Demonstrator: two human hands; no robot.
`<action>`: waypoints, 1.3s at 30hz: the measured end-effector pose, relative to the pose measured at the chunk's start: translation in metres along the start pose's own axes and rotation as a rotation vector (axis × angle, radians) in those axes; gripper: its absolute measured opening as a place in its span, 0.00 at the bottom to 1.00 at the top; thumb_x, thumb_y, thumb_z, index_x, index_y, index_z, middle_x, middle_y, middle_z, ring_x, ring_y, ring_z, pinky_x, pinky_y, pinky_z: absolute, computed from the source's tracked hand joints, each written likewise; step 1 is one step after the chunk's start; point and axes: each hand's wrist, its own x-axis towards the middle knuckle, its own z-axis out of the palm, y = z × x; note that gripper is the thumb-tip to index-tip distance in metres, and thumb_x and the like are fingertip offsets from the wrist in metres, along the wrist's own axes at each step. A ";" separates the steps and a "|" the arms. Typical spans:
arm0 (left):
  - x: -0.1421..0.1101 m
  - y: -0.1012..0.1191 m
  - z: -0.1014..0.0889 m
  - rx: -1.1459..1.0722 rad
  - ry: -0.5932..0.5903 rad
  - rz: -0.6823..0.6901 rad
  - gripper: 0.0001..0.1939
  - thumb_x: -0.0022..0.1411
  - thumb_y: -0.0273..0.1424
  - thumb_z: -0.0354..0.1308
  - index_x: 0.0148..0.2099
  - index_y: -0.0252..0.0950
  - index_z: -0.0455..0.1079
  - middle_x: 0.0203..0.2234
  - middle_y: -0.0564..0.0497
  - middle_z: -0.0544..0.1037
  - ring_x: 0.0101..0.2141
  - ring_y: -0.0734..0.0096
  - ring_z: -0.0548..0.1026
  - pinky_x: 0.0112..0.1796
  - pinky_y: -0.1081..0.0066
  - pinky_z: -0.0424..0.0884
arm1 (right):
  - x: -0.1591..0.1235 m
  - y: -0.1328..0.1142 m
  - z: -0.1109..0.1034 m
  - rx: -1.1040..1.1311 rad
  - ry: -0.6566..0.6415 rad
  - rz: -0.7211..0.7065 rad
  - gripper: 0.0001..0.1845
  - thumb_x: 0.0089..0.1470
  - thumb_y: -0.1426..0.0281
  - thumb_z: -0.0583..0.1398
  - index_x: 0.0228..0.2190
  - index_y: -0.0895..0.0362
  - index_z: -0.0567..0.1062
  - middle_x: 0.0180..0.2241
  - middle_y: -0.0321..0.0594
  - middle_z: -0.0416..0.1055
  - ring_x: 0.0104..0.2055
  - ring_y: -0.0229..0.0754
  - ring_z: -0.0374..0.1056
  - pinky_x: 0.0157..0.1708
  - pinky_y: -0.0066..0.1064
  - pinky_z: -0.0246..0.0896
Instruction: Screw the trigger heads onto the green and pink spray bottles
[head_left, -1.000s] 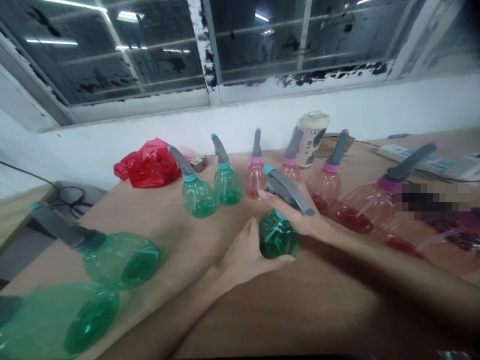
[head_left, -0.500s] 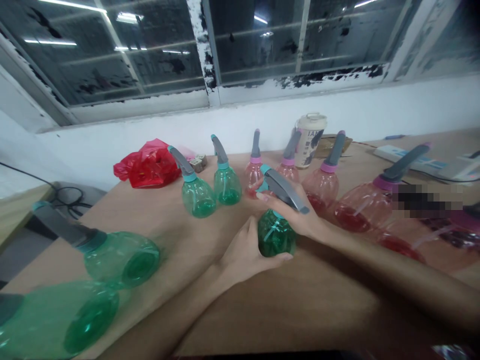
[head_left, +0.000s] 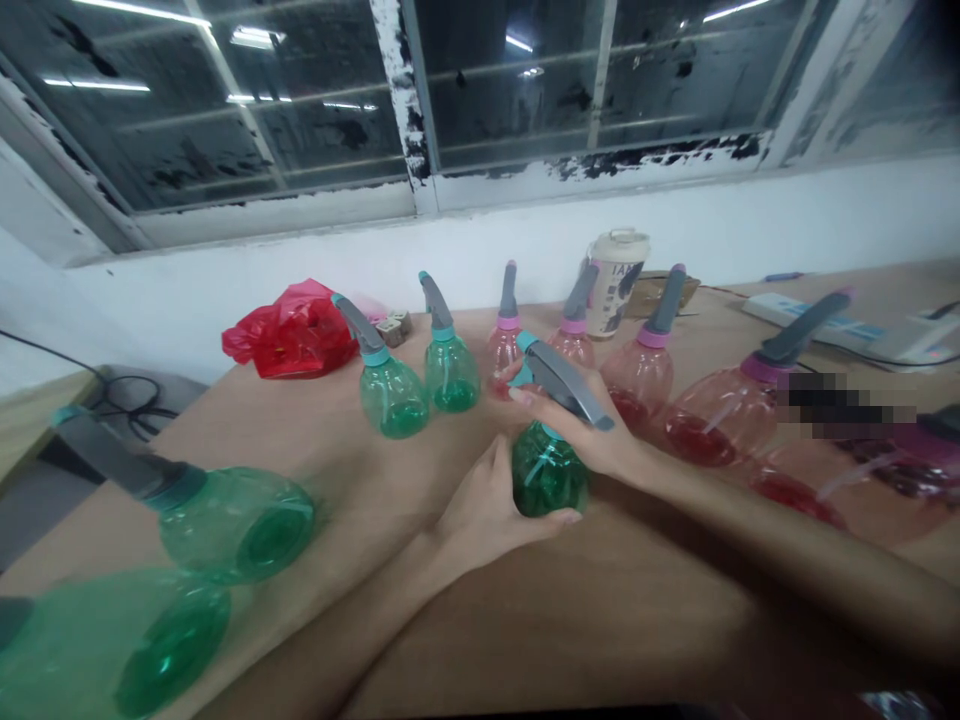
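A green spray bottle (head_left: 551,472) with a grey and teal spray head stands in front of me, held by both hands. My left hand (head_left: 491,500) wraps round the lower body from the left, its thumb along the near side. At the neck and spray head, my right hand (head_left: 592,415) has closed from the right; some of its fingers are hidden behind the head. Green liquid shows inside the bottle. Just behind it are a clear pink-collared spray bottle (head_left: 508,340) and a green spray bottle (head_left: 452,375).
More green spray bottles (head_left: 240,525) line the table's left side. Pink spray bottles (head_left: 637,375) with red liquid curve along the right. At the back are a red plastic bag (head_left: 296,335), a paper cup (head_left: 619,285) and a white power strip (head_left: 832,325). A window is above.
The view has shifted very slightly, so the things appear a little further left. Both hands keep the same hold on the green spray bottle.
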 end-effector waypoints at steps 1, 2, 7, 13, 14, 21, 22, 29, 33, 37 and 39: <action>0.000 0.000 0.000 0.004 0.004 0.002 0.40 0.47 0.48 0.64 0.56 0.35 0.54 0.49 0.39 0.69 0.49 0.45 0.69 0.46 0.48 0.68 | 0.000 0.000 0.000 -0.001 -0.003 -0.003 0.11 0.53 0.65 0.59 0.39 0.53 0.72 0.36 0.38 0.74 0.37 0.41 0.70 0.36 0.35 0.66; 0.000 0.001 0.000 0.007 0.007 0.000 0.40 0.47 0.48 0.64 0.56 0.35 0.54 0.49 0.38 0.69 0.49 0.45 0.69 0.46 0.48 0.68 | 0.000 0.000 0.000 -0.001 -0.005 -0.006 0.11 0.53 0.65 0.59 0.39 0.53 0.72 0.36 0.38 0.74 0.37 0.41 0.70 0.37 0.36 0.66; 0.000 0.002 -0.002 0.005 -0.014 -0.014 0.40 0.47 0.48 0.64 0.56 0.34 0.54 0.49 0.39 0.69 0.49 0.46 0.69 0.46 0.49 0.68 | 0.001 -0.001 -0.001 -0.011 -0.002 -0.022 0.10 0.53 0.65 0.59 0.38 0.53 0.72 0.36 0.37 0.73 0.36 0.41 0.70 0.37 0.36 0.65; 0.000 0.001 -0.001 0.004 -0.008 0.003 0.44 0.46 0.49 0.64 0.59 0.35 0.51 0.52 0.38 0.67 0.52 0.44 0.67 0.48 0.48 0.66 | 0.002 -0.002 -0.002 -0.054 -0.004 -0.064 0.03 0.52 0.69 0.58 0.32 0.54 0.70 0.29 0.34 0.70 0.28 0.37 0.67 0.31 0.33 0.62; 0.000 0.001 -0.001 0.003 -0.010 -0.002 0.44 0.46 0.49 0.64 0.59 0.35 0.52 0.52 0.38 0.67 0.52 0.44 0.67 0.48 0.48 0.66 | 0.002 -0.002 -0.002 -0.068 0.002 -0.064 0.02 0.52 0.69 0.59 0.30 0.54 0.69 0.26 0.32 0.69 0.26 0.36 0.65 0.30 0.32 0.61; 0.000 0.003 -0.001 0.006 -0.039 -0.046 0.45 0.45 0.50 0.64 0.58 0.33 0.53 0.50 0.38 0.69 0.51 0.43 0.68 0.47 0.48 0.67 | 0.002 0.000 -0.003 -0.062 -0.025 -0.065 0.02 0.52 0.69 0.58 0.30 0.54 0.69 0.26 0.31 0.67 0.26 0.35 0.64 0.30 0.31 0.60; 0.000 0.002 -0.001 0.008 -0.038 -0.051 0.45 0.45 0.51 0.64 0.58 0.33 0.54 0.50 0.38 0.69 0.51 0.44 0.68 0.47 0.48 0.67 | 0.002 0.000 -0.002 -0.046 -0.028 -0.061 0.04 0.52 0.68 0.58 0.32 0.54 0.70 0.28 0.32 0.68 0.28 0.36 0.65 0.31 0.31 0.61; 0.002 0.000 -0.002 0.017 0.001 -0.021 0.42 0.45 0.53 0.63 0.55 0.33 0.57 0.47 0.38 0.71 0.50 0.43 0.69 0.46 0.47 0.67 | -0.004 -0.004 0.000 -0.101 0.060 0.030 0.17 0.50 0.58 0.61 0.41 0.53 0.70 0.30 0.33 0.71 0.29 0.38 0.67 0.32 0.33 0.63; 0.002 -0.002 0.002 0.009 0.042 0.030 0.41 0.48 0.52 0.62 0.57 0.34 0.57 0.49 0.37 0.69 0.52 0.45 0.67 0.48 0.48 0.66 | -0.026 -0.001 -0.002 -0.328 0.066 0.102 0.20 0.46 0.54 0.64 0.35 0.54 0.71 0.28 0.35 0.70 0.30 0.42 0.67 0.32 0.35 0.63; -0.002 -0.005 0.011 0.013 0.223 0.099 0.48 0.48 0.51 0.63 0.62 0.33 0.47 0.55 0.35 0.63 0.55 0.46 0.63 0.50 0.48 0.64 | -0.049 0.008 -0.010 -0.429 0.022 0.154 0.20 0.48 0.53 0.62 0.36 0.55 0.71 0.34 0.41 0.73 0.36 0.47 0.69 0.37 0.39 0.64; -0.006 -0.003 0.013 0.009 0.377 0.212 0.47 0.49 0.50 0.62 0.62 0.31 0.47 0.54 0.34 0.62 0.55 0.48 0.63 0.51 0.49 0.64 | -0.052 0.011 -0.017 -0.477 0.027 0.166 0.21 0.49 0.52 0.60 0.38 0.55 0.70 0.36 0.42 0.73 0.36 0.48 0.70 0.37 0.40 0.65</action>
